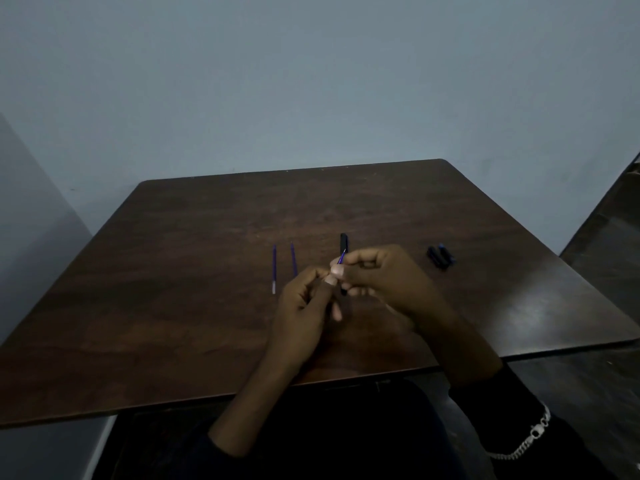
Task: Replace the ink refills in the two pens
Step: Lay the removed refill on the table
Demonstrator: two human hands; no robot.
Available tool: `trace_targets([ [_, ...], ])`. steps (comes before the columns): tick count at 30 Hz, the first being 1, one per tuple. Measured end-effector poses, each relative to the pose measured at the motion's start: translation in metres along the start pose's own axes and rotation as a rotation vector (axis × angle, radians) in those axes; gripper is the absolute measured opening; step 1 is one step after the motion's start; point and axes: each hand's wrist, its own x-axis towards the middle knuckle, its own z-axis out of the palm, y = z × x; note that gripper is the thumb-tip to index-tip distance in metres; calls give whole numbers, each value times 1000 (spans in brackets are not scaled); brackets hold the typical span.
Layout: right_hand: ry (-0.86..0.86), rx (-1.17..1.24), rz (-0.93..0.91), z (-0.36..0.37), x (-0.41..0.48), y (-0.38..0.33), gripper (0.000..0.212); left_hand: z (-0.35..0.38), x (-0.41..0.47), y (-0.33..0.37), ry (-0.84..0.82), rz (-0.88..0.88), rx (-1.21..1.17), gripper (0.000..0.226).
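Right hand (377, 271) pinches a blue ink refill (342, 257) above the desk (207, 271). Left hand (304, 303) grip: cannot tell.

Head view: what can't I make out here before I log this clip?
- What the left hand grips: hidden by its own curled fingers, head view.
- Held blue refill: only its tip shows above the right hand.
- Black pen on the table: near end behind the hands.
- Dark piece at right: too dim and small to identify.
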Motion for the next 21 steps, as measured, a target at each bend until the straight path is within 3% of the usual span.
trace_targets([
  [4, 47, 87, 2, 12, -1, 2, 10, -5, -2, -4, -11, 6, 9, 27],
  [16, 138, -2, -50, 28, 65, -45, 6, -50, -18, -11, 92, -66, 1, 24],
  [21, 4, -85, 109, 67, 140, -44, 10, -87, -25, -9, 190, -65, 55, 22],
])
